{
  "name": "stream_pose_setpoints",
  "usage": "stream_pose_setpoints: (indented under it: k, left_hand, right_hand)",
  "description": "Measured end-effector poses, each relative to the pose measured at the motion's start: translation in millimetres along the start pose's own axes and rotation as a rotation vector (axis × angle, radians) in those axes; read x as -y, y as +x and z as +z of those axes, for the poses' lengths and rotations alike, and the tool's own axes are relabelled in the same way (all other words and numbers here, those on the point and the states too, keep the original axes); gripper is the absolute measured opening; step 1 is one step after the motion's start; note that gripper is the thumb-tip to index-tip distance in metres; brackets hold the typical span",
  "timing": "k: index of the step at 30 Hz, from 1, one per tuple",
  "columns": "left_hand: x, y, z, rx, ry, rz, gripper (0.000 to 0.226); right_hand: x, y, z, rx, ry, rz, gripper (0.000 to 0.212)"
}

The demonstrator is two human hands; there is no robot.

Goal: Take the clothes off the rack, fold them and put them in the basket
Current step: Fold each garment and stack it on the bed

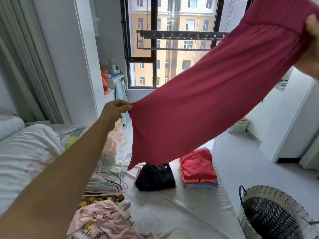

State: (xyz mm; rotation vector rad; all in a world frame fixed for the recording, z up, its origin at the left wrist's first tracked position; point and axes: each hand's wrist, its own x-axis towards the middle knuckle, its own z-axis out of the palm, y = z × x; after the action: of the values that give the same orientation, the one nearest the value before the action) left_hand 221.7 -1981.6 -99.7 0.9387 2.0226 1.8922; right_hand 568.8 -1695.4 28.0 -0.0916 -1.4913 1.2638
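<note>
Two hands hold one dark red garment (pixel 207 104) stretched in the air above the bed (pixel 181 213). Its long axis runs on a slant, from low at the left to high at the right, gathered band uppermost. The left hand (pixel 117 108) pinches the lower end between thumb and fingers, arm reaching well out. The right hand (pixel 310 44) grips the gathered band near the frame edge, closer to the camera; its fingers are mostly hidden, so I cannot tell how they close. A loose corner hangs from the lower end toward the bed.

Below it lie a folded black piece (pixel 155 178) and a folded stack (pixel 198 171), side by side. The basket (pixel 255 192) stands at the lower right, nearer the right hand. Unfolded clothes (pixel 103 219) and hangers (pixel 107 181) lie left. The rack (pixel 181 36) by the window looks bare.
</note>
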Motion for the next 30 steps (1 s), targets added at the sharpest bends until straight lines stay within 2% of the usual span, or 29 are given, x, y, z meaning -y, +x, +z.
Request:
stream_pose_setpoints:
  k: [1,2,6,11,12,15,17,20,23,26,30]
  left_hand:
    - [12,-20,-1,0.011,-0.008,-0.037,0.015]
    - [27,-40,-1,0.031,-0.025,-0.083,0.017]
    - [98,-130,6,0.142,-0.042,-0.269,0.016]
    - [203,-246,30,0.093,-0.067,-0.559,0.014]
    - [223,-267,33,0.086,-0.063,-0.623,0.011]
    - [276,-325,38,0.036,-0.063,-0.808,0.011]
    - [302,-356,39,0.011,-0.063,-0.895,0.013]
    - [332,-388,35,-0.014,-0.043,-0.932,0.016]
    - [351,-399,33,0.02,0.001,-0.937,0.015]
    - [373,-392,32,0.002,-0.014,-0.967,0.017]
    - [402,-362,31,-0.047,-0.074,-1.069,0.007]
  right_hand:
    - [2,-21,1,-0.034,-0.001,-0.033,0.085]
    - [2,-39,5,0.027,-0.014,-0.008,0.077]
    - [0,-97,-18,0.113,0.018,0.223,0.032]
    - [-36,-193,-29,0.162,-0.019,0.481,0.021]
    - [-46,-211,-31,0.172,-0.008,0.513,0.027]
    - [-84,-258,-34,0.2,0.003,0.6,0.069]
    - [-108,-280,-34,0.216,0.007,0.653,0.084]
    - [-143,-301,-27,0.227,0.003,0.73,0.089]
    - [-181,-308,-17,0.251,0.028,0.785,0.077]
    - [-229,-304,-3,0.247,0.028,0.831,0.078]
    - [-307,-282,23,0.247,0.009,0.873,0.079]
